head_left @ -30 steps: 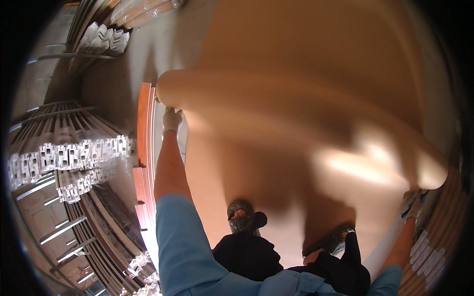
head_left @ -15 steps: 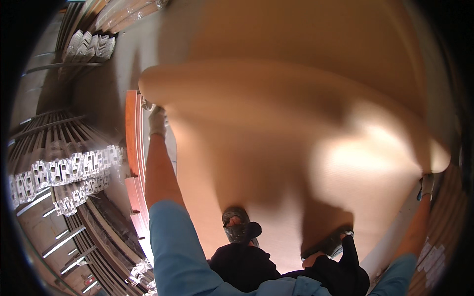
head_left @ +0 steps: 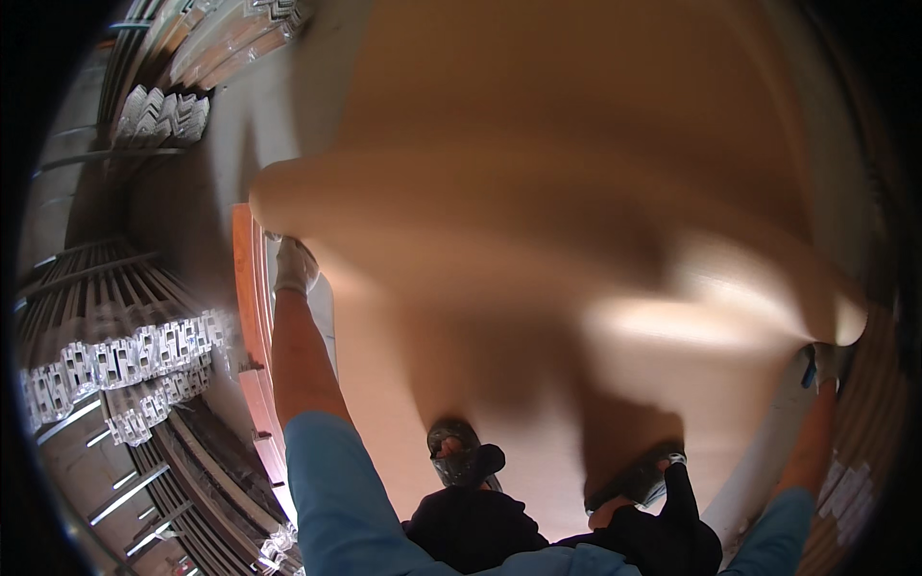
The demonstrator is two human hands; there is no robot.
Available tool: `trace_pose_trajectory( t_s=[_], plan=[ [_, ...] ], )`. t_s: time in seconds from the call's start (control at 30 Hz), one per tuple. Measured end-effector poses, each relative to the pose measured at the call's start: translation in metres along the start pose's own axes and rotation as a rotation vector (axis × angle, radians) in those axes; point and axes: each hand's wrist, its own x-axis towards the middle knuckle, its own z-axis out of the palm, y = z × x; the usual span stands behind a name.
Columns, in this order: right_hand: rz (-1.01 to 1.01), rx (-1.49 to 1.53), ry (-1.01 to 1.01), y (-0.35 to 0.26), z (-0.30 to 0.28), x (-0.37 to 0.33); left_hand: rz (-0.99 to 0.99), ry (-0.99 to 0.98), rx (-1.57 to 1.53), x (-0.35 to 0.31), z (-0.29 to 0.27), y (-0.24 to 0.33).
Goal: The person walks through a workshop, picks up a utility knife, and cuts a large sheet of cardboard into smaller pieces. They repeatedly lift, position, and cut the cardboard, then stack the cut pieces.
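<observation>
A large brown sheet spreads over the floor and curls up into a broad fold across the middle. Its surface is blurred and shiny on the right; whether it is paper, board or another material I cannot tell. My left hand, in a pale glove, is closed at the left end of the fold, its fingertips mostly hidden under the curl. At the fold's right end, my right hand grips the sheet's edge. A small dark blue item shows beside it, too unclear to name. Both arms reach out wide.
My feet in dark sandals stand on the sheet. Along its left side lies a reddish-brown profile. Stacked metal profiles in clear wrap fill the left, with wrapped angle pieces farther back. More long brown lengths lie at right.
The fold and both hands sit slightly lower in the picture, as does the stack at left, so the view has shifted. Both hands remain at the fold's ends.
</observation>
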Motion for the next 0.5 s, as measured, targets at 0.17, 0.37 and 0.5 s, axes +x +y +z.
trace_pose_trajectory(
  t_s=[0.17, 0.37, 0.5],
  plan=[
    [0.085, 0.448, 0.014, 0.012, 0.005, -0.018, -0.068, 0.004, -0.168, 0.012, -0.005, -0.006],
    [-0.06, -0.051, -0.012, 0.008, 0.007, -0.041, -1.319, -1.455, -1.239, 0.03, -0.032, -0.028],
    [-0.218, -0.711, 0.178, -0.006, 0.025, -0.069, -0.519, -0.878, -0.666, 0.05, -0.068, -0.016]
  ],
)
